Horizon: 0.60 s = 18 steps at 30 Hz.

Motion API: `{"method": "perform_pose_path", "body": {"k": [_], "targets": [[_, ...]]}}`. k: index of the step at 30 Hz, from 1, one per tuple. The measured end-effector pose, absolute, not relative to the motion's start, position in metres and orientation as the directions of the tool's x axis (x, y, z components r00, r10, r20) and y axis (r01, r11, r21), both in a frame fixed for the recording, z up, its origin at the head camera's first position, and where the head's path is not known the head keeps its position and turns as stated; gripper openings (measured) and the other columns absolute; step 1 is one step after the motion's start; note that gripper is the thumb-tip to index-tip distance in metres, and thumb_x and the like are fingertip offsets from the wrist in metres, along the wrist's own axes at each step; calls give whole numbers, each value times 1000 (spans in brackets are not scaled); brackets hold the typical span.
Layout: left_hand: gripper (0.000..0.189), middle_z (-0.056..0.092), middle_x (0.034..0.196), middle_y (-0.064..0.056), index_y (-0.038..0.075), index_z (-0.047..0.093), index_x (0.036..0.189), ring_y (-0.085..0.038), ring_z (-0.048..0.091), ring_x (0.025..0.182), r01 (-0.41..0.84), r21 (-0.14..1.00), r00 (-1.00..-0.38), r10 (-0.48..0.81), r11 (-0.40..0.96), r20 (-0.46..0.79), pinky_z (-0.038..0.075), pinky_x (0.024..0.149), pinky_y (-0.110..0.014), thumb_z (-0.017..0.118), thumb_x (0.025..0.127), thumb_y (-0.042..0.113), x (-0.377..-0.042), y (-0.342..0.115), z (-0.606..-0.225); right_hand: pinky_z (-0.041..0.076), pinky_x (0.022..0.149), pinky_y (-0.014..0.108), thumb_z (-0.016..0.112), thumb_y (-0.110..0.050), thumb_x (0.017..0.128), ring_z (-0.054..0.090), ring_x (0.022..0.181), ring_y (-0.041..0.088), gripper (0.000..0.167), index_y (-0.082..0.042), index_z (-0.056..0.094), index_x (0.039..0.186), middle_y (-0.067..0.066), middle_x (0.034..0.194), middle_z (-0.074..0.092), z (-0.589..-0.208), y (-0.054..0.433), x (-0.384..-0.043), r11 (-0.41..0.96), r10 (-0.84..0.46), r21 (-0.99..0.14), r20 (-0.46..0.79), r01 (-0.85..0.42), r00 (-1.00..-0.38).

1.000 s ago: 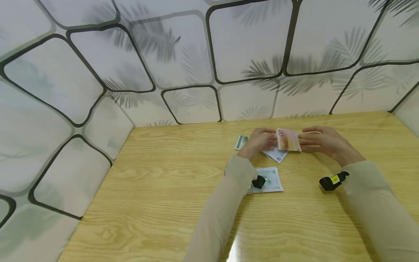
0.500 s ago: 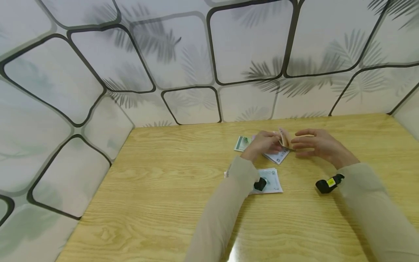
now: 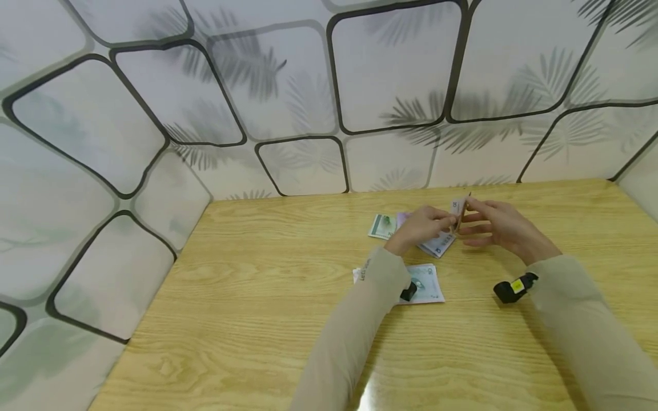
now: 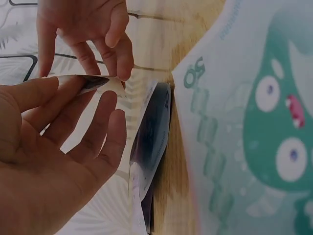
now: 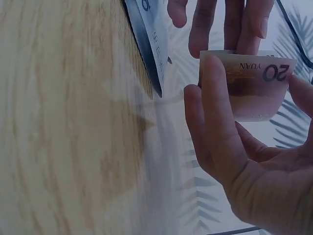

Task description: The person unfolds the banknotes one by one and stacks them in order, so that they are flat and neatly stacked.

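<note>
My left hand [image 3: 421,228] pinches a 20 yuan banknote [image 5: 254,95] between thumb and fingers. The note is bent over and held above the table. My right hand [image 3: 501,225] holds the same note from the other side; in the right wrist view its thumb lies at one edge and a finger crosses the opposite end. Below the hands lie a pale blue-grey banknote [image 3: 439,245], a purple banknote [image 3: 401,219] and a green banknote [image 3: 382,226], partly overlapping. Nearer me is a pale green stack of banknotes [image 3: 426,282], partly hidden by my left sleeve.
The wooden table [image 3: 247,297] meets a patterned wall [image 3: 303,165] behind and to the left. A black wrist camera [image 3: 509,291] hangs below my right sleeve, and another black camera [image 3: 408,291] sits at my left wrist, over the stack.
The 20 yuan note was flat facing me, then bent and turned edge-on. My left hand has shifted right with it, and my right hand has moved slightly left onto its upper edge.
</note>
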<state>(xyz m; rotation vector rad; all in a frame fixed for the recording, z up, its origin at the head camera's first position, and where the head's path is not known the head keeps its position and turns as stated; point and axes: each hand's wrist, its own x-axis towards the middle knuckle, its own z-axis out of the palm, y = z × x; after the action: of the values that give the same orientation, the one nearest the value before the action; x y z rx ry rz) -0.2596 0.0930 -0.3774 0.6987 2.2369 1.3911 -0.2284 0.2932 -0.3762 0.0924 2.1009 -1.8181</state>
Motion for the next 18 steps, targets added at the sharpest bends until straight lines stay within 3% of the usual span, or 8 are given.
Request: {"method": "perform_pose_path", "body": {"k": [3, 7, 11, 14, 18], "targets": [[35, 68, 124, -13, 2, 68, 131, -17, 64, 100, 235, 887, -775, 628, 397, -76, 51, 75, -21, 52, 108, 23, -260, 91, -377, 60, 86, 40, 41, -53, 105, 68, 93, 12, 71, 1, 31, 151, 34, 153, 24, -375, 292, -228, 148, -187, -950, -299, 274, -936], [34, 68, 124, -11, 3, 68, 130, -14, 63, 102, 245, 883, -772, 631, 400, -72, 50, 79, -22, 53, 108, 23, -260, 89, -379, 61, 86, 41, 43, -50, 106, 69, 95, 16, 45, -13, 51, 130, 30, 146, 32, -373, 292, -227, 104, -212, -958, -285, 269, -935], [34, 68, 126, -11, 3, 67, 132, -14, 64, 105, 239, 889, -767, 637, 391, -73, 51, 84, -23, 53, 108, 23, -260, 88, -380, 60, 86, 41, 46, -41, 108, 69, 97, 19, 30, -15, 58, 119, 15, 129, 51, -372, 293, -227, 83, -226, -961, -277, 265, -934], [35, 67, 128, -14, 1, 66, 132, -16, 65, 100, 233, 896, -769, 636, 377, -68, 51, 78, -22, 52, 108, 22, -260, 86, -381, 59, 89, 41, 42, -29, 111, 69, 97, 16, 37, -3, 49, 136, 13, 128, 51, -372, 291, -227, 94, -227, -962, -272, 257, -935], [31, 67, 126, -12, 1, 68, 130, -16, 63, 92, 200, 922, -807, 589, 333, -37, 51, 70, -22, 54, 108, 18, -260, 83, -383, 58, 92, 41, 30, -12, 110, 65, 94, 7, 54, 11, 12, 156, 30, 149, 28, -372, 290, -227, 99, -217, -968, -247, 231, -944]]}}
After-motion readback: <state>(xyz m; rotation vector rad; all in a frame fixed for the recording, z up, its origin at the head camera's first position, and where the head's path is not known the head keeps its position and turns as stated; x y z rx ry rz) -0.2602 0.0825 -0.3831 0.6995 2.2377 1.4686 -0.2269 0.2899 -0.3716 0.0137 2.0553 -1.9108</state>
